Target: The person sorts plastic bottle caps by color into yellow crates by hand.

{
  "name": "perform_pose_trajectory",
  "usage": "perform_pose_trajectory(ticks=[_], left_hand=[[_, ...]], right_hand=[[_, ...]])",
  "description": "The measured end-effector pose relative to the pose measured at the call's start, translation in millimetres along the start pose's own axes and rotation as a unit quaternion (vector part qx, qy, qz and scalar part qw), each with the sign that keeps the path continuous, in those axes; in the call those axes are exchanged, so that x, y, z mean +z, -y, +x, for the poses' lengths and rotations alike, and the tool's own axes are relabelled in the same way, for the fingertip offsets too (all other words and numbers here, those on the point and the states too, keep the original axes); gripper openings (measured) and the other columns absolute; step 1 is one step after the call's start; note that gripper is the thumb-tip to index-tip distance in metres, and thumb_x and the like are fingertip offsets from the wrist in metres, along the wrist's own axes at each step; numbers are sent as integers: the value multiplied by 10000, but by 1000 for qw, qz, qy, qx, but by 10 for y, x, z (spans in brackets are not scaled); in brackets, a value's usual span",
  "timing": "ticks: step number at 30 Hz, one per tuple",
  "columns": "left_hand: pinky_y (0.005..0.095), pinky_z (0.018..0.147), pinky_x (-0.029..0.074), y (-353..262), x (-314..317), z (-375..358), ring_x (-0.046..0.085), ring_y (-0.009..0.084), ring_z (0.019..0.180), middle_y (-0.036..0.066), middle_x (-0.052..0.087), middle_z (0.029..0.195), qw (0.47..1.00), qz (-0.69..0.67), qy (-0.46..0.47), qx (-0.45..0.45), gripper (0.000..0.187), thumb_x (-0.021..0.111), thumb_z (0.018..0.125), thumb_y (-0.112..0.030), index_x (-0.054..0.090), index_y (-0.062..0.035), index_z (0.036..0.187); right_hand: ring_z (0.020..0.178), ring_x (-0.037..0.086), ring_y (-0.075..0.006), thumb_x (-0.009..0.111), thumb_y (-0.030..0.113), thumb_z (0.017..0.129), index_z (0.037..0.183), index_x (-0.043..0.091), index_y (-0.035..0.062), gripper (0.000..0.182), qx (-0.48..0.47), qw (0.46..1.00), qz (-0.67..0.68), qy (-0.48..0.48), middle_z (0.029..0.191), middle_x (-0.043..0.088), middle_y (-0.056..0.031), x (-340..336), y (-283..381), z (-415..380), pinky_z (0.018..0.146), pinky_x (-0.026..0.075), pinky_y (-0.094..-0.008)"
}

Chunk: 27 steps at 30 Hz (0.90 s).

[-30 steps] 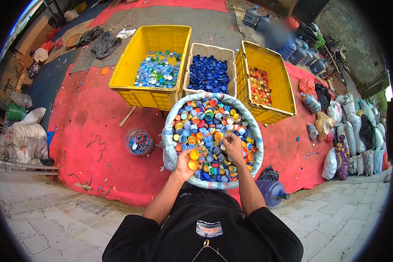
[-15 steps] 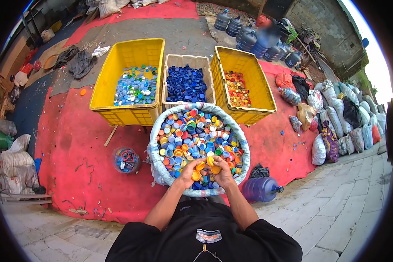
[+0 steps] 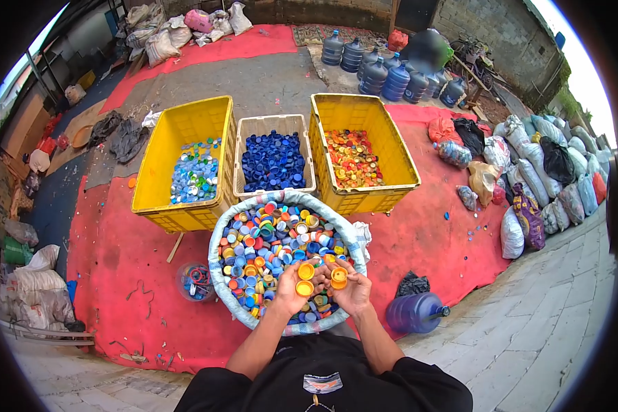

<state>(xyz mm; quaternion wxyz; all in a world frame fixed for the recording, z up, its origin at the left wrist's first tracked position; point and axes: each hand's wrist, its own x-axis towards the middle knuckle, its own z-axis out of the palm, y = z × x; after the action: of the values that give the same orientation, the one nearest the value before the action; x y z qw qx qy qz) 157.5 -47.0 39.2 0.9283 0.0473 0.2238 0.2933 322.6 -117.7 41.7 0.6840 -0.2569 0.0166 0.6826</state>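
Note:
Yellow-orange bottle caps [image 3: 305, 288] rest on the palm and fingers of my left hand [image 3: 288, 295], which is turned up and lightly cupped round them. More bottle caps [image 3: 338, 275] of the same colour are held in my right hand [image 3: 353, 294], close beside the left one. Both hands hover over the near part of a round, cloth-rimmed tub [image 3: 220, 275]. Mixed bottle caps [image 3: 257, 237] in blue, white, red, green and orange fill this tub. Some caps beneath the hands are hidden.
Behind the tub stand a yellow crate [image 3: 147, 185] with light blue and green caps, a white crate [image 3: 242, 175] with dark blue caps, and another yellow crate [image 3: 391, 161] with red-orange caps. A purple water jug [image 3: 413, 313] lies right; a clear container [image 3: 196, 281] sits left.
The view has shifted, so the crates and tub appear lower and further left. My hands have spread slightly apart and turned palms up, showing the yellow-orange caps more openly.

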Motion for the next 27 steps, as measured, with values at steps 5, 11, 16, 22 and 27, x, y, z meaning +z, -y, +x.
perform_pose_trajectory(ticks=[5,11,16,22,27], left_hand=[[505,989,436,313,291,606,577,310,1093,188,558,1241,996,-73,-36,32,437,407,969,-325,495,1,1247],[532,1067,355,497,614,1574,482,332,1189,224,468,1271,990,-68,-123,16,419,448,935,-281,451,20,1227],[537,1105,294,-67,1142,2629,430,395,1231,279,429,1286,997,-62,8,48,569,492,920,-345,363,93,1261],[517,1165,-20,-608,1756,2277,-132,434,1427,344,-171,1501,982,-21,-23,184,1185,650,806,-502,-166,73,1445],[517,1167,130,-707,845,1456,91,426,1431,335,77,1508,966,-51,-44,250,956,619,860,-457,112,87,1460]], right_hand=[[1254,465,-375,486,-11,567,1224,472,-61,659,-47,998,-1,-30,1306,474,-228,-434,731,-42,1095,358,-521],[1167,518,-352,414,-133,601,1186,473,-63,593,-51,991,-32,-118,1183,517,-189,-930,1350,326,1049,413,-496],[1049,558,-295,404,-157,720,1049,511,-70,356,-129,989,-78,-6,1084,544,-166,-355,2111,1333,985,465,-463],[1021,548,-286,556,-68,800,1423,45,-65,806,-185,968,-163,-47,1097,443,-181,306,2370,1582,1013,435,-466],[1153,515,-323,570,-20,829,1463,111,-21,783,-132,952,-262,-90,1390,342,-290,-326,1910,1260,968,470,-414]])
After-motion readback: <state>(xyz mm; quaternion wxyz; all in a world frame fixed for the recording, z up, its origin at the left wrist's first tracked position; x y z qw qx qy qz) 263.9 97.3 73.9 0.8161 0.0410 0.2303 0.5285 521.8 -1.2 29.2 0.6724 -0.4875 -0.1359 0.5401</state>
